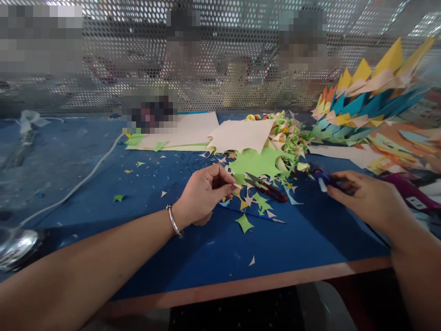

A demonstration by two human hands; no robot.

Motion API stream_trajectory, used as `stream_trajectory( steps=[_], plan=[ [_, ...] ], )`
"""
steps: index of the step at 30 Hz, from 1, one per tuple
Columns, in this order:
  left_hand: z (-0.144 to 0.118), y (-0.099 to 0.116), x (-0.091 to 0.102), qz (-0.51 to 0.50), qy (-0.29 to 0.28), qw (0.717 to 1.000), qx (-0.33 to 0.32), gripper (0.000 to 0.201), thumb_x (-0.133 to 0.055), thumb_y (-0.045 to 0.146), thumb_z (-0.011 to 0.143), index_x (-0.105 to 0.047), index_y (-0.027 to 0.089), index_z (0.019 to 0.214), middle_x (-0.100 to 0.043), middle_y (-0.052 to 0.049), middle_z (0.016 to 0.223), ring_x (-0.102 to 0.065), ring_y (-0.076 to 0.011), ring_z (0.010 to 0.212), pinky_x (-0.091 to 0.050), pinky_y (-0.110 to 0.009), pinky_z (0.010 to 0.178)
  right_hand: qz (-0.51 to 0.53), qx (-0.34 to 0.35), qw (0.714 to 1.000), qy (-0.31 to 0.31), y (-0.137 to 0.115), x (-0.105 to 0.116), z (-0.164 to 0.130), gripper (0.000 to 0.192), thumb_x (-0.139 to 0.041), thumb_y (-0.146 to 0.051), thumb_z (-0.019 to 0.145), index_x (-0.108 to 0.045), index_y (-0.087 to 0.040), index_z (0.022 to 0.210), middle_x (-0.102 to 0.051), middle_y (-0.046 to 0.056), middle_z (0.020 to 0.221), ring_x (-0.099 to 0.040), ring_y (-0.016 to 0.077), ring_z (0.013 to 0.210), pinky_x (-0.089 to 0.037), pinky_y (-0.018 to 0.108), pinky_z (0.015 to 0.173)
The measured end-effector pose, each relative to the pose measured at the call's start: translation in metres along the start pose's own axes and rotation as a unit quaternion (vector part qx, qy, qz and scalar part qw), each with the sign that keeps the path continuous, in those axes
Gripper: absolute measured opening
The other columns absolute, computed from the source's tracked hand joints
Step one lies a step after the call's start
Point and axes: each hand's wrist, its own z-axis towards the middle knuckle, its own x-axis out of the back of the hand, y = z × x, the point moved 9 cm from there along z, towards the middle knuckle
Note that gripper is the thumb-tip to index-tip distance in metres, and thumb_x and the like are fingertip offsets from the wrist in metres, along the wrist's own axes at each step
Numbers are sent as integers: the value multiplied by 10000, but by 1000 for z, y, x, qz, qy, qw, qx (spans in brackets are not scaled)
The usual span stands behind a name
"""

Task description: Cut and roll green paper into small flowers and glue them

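Note:
My left hand (203,191), with a silver bangle at the wrist, is closed in a pinch above the table. A small pale paper piece (237,186) shows at its fingertips. My right hand (361,193) is closed on a dark blue tool with a whitish stub, which looks like a glue gun (319,174); its far end is blurred. Between the hands lie thread snips (272,191) with red handles, blades pointing left. A thin blue paintbrush (255,214) lies just below them. Green and cream offcuts, such as a green scrap (244,223), surround these tools.
Large cream paper (237,133) and green paper (255,163) with scalloped edges lie behind. Curled paper pieces (289,133) are heaped beside them. A layered, pointed paper construction (368,99) stands at right. A white cable (89,177) crosses the left side. Perforated metal (220,87) closes the back.

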Motion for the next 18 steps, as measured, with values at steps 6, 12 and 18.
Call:
stream_trajectory(
  steps=[6, 12, 18],
  plan=[
    [1, -3, -2, -8, -7, 1000, 8, 131, -721, 191, 762, -592, 180, 745, -639, 28, 672, -642, -87, 599, -560, -230, 615, 140, -117, 983, 35, 20, 7, -6, 161, -647, -237, 786, -655, -221, 947, -708, 33, 633, -718, 239, 707, -510, 349, 731],
    [0, -2, -3, -7, -9, 1000, 12, 130, -714, 172, 769, -587, 177, 747, -634, 33, 660, -637, -79, 585, -550, -217, 596, 208, -147, 966, 53, 18, 7, -9, 157, -654, -85, 755, -642, -201, 860, -660, 1, 566, -645, 181, 535, -510, 330, 667],
    [-1, 0, -2, -7, -8, 1000, 17, 127, -711, 178, 770, -585, 179, 750, -632, 33, 669, -632, -81, 586, -543, -222, 592, 256, -159, 950, 84, 18, 11, -14, 200, -733, -129, 653, -643, -195, 819, -640, -5, 548, -575, 149, 479, -453, 281, 524]
  ],
)
